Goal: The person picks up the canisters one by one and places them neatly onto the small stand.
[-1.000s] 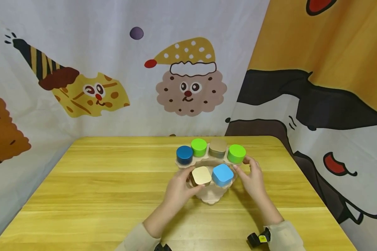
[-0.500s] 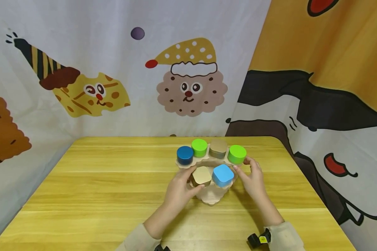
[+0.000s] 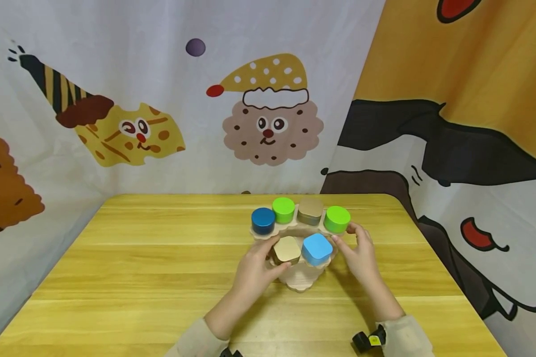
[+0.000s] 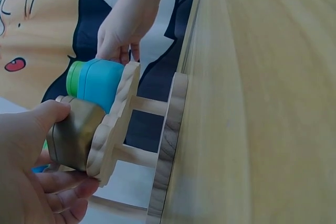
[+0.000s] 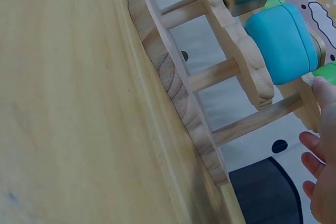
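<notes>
A tiered wooden stand (image 3: 301, 277) with scalloped edges rests on the table, bearing small lidded tins. On its lower raised tier, my left hand (image 3: 252, 267) holds a square gold tin (image 3: 287, 250) between thumb and fingers. The left wrist view shows the thumb on that gold tin (image 4: 77, 135), with fingers by the tier's edge. Beside it sits a square light blue tin (image 3: 317, 249). My right hand (image 3: 359, 253) grips the right end of the upper tier, close to a round green tin (image 3: 337, 219); its exact contact is partly hidden.
Farther along the upper tier stand a round dark blue tin (image 3: 262, 221), another green tin (image 3: 283, 210) and a brown-gold tin (image 3: 310, 211). The wooden table (image 3: 138, 277) extends left and toward the front. A printed cartoon curtain (image 3: 161, 74) hangs behind it.
</notes>
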### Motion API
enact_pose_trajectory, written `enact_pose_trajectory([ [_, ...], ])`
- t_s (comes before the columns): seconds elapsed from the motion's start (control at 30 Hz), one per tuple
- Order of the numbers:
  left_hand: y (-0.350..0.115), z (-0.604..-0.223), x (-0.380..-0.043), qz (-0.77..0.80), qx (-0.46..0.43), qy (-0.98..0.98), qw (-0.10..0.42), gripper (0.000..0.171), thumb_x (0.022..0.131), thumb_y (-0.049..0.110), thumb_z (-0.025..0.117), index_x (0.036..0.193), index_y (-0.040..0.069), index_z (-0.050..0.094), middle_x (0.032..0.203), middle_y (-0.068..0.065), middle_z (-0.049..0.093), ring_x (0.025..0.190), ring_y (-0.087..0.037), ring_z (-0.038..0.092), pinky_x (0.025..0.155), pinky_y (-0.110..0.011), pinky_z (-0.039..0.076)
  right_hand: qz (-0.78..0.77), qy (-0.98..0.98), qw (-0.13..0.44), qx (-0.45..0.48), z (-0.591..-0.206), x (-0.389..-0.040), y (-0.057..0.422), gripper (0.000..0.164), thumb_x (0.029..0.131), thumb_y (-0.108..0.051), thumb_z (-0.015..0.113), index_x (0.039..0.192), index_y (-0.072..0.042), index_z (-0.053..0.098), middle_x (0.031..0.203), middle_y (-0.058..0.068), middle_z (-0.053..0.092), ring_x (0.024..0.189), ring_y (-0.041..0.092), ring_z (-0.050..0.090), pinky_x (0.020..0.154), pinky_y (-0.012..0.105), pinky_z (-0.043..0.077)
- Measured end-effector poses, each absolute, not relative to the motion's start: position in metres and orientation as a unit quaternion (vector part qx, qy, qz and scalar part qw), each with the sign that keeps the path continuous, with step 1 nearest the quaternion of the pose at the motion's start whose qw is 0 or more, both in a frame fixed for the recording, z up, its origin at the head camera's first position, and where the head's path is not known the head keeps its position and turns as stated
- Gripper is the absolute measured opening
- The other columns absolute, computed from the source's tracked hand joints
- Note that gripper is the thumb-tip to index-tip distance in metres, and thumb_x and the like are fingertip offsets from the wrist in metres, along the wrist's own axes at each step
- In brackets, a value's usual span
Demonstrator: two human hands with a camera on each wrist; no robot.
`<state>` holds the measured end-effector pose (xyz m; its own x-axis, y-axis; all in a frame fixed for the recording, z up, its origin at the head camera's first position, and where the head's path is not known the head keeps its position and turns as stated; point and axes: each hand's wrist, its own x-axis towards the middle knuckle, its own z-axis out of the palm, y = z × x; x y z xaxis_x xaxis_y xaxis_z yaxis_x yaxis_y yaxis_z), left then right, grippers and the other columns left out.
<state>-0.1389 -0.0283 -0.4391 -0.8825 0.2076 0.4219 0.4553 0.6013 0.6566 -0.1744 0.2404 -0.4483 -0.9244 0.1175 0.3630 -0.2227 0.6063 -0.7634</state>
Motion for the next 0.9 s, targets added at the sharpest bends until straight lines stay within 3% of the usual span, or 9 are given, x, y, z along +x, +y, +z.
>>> enact_pose_trajectory([
  [0.4, -0.033, -0.437, -0.14, -0.404, -0.179, -0.886, 0.139, 0.06, 0.08, 0.031, 0.079, 0.131, 0.011, 0.057, 0.093, 0.002, 0.06, 0.081, -0.015, 0.056, 0.066, -0.027, 0.047, 0.43, -0.882, 0.19, 0.038, -0.445, -0.178, 0.24, 0.06, 0.089, -0.031, 0.07, 0.129, 0.008, 0.048, 0.115, 0.022, 0.053, 0.11, 0.037, 0.045, 0.094, 0.056, 0.035],
  [0.63, -0.037, -0.432, -0.138, -0.409, -0.189, -0.884, 0.126, 0.061, 0.08, 0.032, 0.078, 0.133, 0.013, 0.056, 0.118, -0.005, 0.064, 0.088, -0.017, 0.062, 0.071, -0.031, 0.051, 0.413, -0.884, 0.206, 0.076, -0.442, -0.173, 0.255, 0.052, 0.088, -0.018, 0.072, 0.126, 0.008, 0.051, 0.113, 0.023, 0.057, 0.107, 0.037, 0.045, 0.09, 0.055, 0.033],
  [0.9, -0.06, -0.423, -0.129, -0.394, -0.204, -0.886, 0.132, 0.054, 0.082, 0.03, 0.077, 0.132, 0.019, 0.058, 0.122, 0.0, 0.063, 0.098, -0.017, 0.062, 0.078, -0.032, 0.051, 0.333, -0.908, 0.23, 0.11, -0.43, -0.161, 0.286, 0.049, 0.086, -0.016, 0.073, 0.125, 0.007, 0.053, 0.111, 0.021, 0.059, 0.105, 0.038, 0.046, 0.086, 0.054, 0.031],
])
